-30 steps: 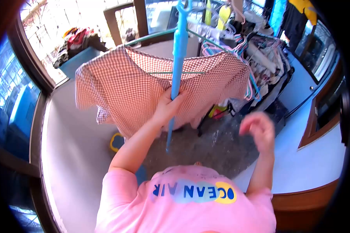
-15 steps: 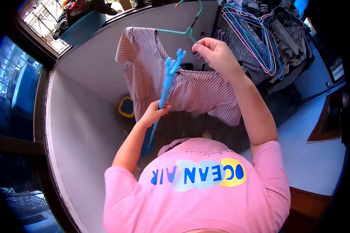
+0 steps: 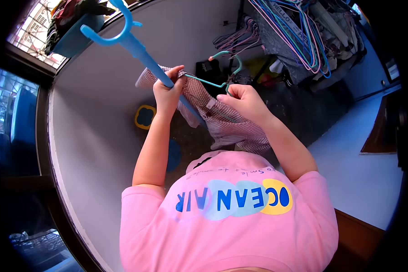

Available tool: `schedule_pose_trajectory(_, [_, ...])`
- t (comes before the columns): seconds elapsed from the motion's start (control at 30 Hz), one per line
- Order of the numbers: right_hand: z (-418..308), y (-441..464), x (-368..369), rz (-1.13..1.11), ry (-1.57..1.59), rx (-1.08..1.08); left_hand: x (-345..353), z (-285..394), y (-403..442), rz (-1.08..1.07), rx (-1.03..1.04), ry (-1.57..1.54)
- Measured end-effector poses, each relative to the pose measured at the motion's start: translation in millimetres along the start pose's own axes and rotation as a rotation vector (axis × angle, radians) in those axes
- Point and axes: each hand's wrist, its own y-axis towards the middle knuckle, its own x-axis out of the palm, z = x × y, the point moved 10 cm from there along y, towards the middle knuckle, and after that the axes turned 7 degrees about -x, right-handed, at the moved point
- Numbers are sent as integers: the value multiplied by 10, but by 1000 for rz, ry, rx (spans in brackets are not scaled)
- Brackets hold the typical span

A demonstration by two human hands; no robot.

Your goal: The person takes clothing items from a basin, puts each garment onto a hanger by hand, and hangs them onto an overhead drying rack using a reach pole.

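My left hand [image 3: 167, 93] is closed round a blue clothes pole [image 3: 152, 65], its forked head raised toward the upper left. The thumb and fingers of that hand also touch the collar edge of a checked shirt [image 3: 233, 129] beside the hanger arm. A green clothes hanger [image 3: 204, 80] sits partly inside the shirt, with its hook pointing up. Just below the hook, my right hand [image 3: 247, 104] pinches the hanger. The shirt hangs bunched below both hands, and its lower part is hidden behind my body. The pole's lower end passes behind the cloth.
Several coloured hangers [image 3: 303, 41] hang over a covered pile at the upper right, with more hangers [image 3: 240, 38] beside it. A blue basin [image 3: 79, 34] of clothes rests on the window ledge. A yellow-rimmed stool [image 3: 145, 117] stands by the left wall.
The hanger and shirt have come down closer to my body. My left hand has risen to the collar, and the pole now tilts left, its fork nearer the camera.
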Motion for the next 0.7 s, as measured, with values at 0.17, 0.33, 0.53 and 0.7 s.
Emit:
schedule_pose_trajectory(0.17, [95,-45,-368,223,-345,-54,116,-100,5,135,43,182])
schedule_pose_trajectory(0.33, [-154,-435,-646,278,-423,-362,-219,-332,295,306,1,142])
schedule_pose_trajectory(0.53, [-176,-486,-1252,512,552,-459,-245,-535,298,308,-132,33])
schedule_pose_trajectory(0.7, [-905,1,-2148,466,603,-283,-106,-449,187,173,-192,-90])
